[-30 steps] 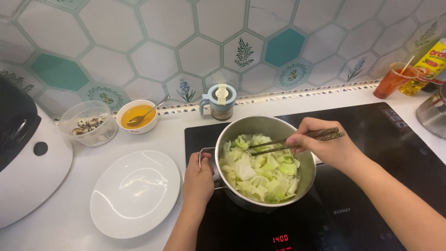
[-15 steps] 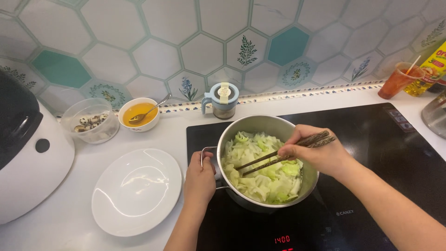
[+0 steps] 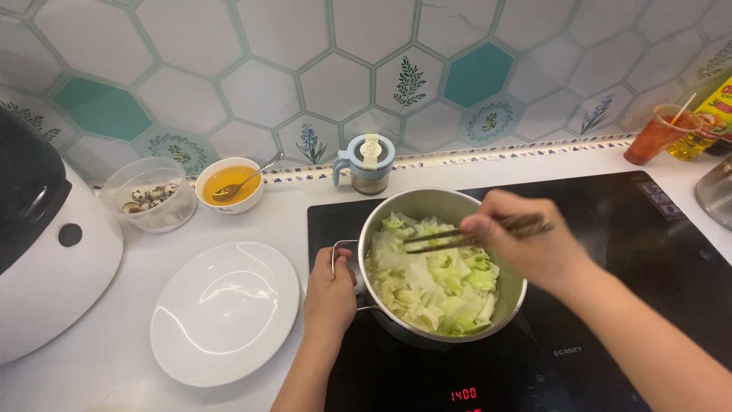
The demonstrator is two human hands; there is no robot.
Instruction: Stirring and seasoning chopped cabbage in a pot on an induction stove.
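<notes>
A steel pot [image 3: 427,204] full of pale green chopped cabbage [image 3: 435,278] stands on a black induction hob [image 3: 640,305]. My left hand [image 3: 332,294] grips the pot's left handle. Above the pot's right side, my right hand [image 3: 526,244] holds a pair of dark chopsticks [image 3: 450,238], their tips lying over the cabbage near the pot's left half.
An empty white plate [image 3: 225,309] lies left of the hob. Behind it are a clear tub of speckled eggs [image 3: 149,194], a bowl of orange liquid with a spoon [image 3: 229,183], and a small blue-lidded jar [image 3: 368,162]. A white appliance [image 3: 46,252] stands far left; an orange cup [image 3: 654,133] stands far right.
My right hand has swept the chopsticks through the cabbage, from the pot's back edge down into the middle and back up to the left. My left hand stays on the handle.
</notes>
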